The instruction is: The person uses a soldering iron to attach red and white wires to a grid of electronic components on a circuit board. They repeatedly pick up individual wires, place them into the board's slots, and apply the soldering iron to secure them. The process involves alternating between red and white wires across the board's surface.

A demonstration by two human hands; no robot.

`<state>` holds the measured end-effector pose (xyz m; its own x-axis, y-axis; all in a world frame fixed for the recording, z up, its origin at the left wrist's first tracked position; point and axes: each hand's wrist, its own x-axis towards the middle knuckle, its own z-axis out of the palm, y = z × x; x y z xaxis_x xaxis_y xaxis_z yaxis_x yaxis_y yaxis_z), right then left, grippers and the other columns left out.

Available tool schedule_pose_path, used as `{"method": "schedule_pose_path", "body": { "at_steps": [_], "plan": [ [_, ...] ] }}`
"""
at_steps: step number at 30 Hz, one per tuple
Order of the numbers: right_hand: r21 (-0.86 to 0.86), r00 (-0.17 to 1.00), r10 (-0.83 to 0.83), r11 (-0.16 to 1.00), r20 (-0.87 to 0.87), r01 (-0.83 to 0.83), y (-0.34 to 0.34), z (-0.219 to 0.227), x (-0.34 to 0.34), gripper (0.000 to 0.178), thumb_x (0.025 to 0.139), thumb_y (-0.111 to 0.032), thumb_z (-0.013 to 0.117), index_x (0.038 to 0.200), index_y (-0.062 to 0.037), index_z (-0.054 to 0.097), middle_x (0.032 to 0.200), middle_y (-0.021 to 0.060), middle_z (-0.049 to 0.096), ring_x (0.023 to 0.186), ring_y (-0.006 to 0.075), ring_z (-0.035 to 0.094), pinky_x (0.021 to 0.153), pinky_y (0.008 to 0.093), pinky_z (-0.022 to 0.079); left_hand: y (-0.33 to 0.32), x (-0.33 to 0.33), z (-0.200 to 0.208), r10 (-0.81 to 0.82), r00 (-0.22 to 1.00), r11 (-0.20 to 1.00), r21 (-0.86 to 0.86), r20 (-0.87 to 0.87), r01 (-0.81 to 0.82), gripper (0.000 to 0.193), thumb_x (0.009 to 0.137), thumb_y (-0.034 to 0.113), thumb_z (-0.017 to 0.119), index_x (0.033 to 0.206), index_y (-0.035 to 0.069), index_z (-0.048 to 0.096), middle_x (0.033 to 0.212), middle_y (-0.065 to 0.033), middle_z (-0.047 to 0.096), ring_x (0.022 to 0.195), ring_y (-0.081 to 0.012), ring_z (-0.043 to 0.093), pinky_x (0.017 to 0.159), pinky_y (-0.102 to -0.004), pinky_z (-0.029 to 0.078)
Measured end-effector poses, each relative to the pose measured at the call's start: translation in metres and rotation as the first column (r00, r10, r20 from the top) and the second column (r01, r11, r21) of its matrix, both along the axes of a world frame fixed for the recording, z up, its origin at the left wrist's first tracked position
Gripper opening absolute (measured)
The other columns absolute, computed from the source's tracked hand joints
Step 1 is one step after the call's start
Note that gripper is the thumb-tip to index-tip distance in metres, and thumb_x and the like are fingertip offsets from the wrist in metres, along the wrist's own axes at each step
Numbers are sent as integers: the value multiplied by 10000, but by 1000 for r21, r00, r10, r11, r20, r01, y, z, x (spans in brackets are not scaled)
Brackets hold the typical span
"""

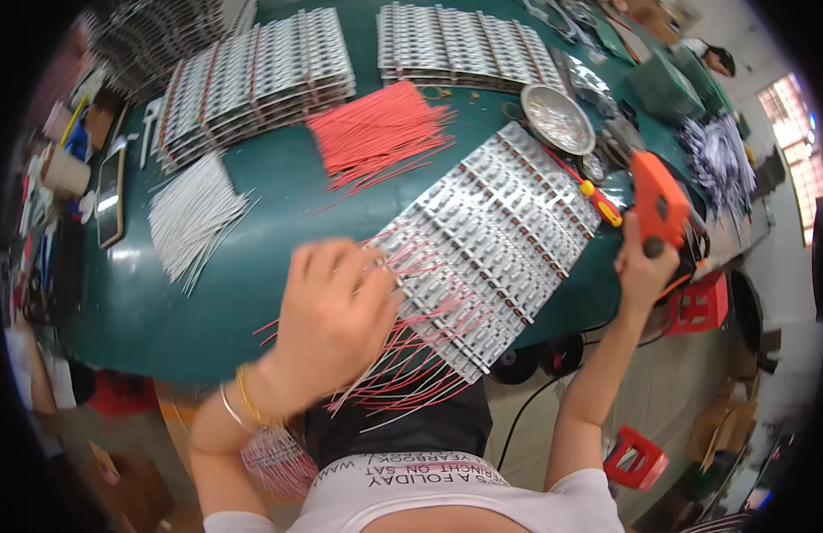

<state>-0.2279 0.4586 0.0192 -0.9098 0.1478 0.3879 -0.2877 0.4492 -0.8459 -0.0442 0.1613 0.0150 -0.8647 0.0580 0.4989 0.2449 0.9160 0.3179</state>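
Observation:
A rectangular panel of rows of small metal parts [496, 231] lies slanted on the green table before me. Red and white wires [411, 360] fan out from its near left corner and hang over the table edge. My left hand [336, 320], slightly blurred, is over the panel's left edge with its fingers curled beside the wires. What its fingertips hold, if anything, is hidden. Off the panel's right side, my right hand [642, 266] grips an orange gun-shaped hand tool [657, 200] by its handle, a dark round knob near the fingers.
Red wires [376, 133] and white wires [194, 209] lie in bundles. Stacked panels [261, 80] and another stack [469, 44] stand behind. A metal bowl [558, 120], a yellow-and-red screwdriver [602, 204] and a phone [111, 197] are on the table. Red stools [638, 457] stand below.

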Motion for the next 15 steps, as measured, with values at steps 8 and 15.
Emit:
{"method": "schedule_pose_path", "body": {
  "at_steps": [8, 15],
  "plan": [
    [313, 987, 38, 950, -155, 13, 49, 82, 60, 337, 850, -155, 719, 1089, 38, 579, 617, -4, 544, 414, 53, 427, 397, 219, 303, -45, -128, -45, 118, 993, 980, -159, 6, -116, 277, 802, 183, 703, 1034, 60, 613, 960, -96, 586, 967, -291, 532, 815, -391, 404],
    [-299, 978, 148, 936, -147, -186, 110, -9, 124, 485, 883, -205, 678, 1212, 90, 478, 577, 5, 486, 422, 83, 420, 423, 236, 343, -24, -164, -50, 79, 997, 991, -112, 11, -77, 229, 804, 190, 713, 983, 72, 635, 942, -97, 583, 949, -286, 536, 823, -399, 408]
  ]
}}
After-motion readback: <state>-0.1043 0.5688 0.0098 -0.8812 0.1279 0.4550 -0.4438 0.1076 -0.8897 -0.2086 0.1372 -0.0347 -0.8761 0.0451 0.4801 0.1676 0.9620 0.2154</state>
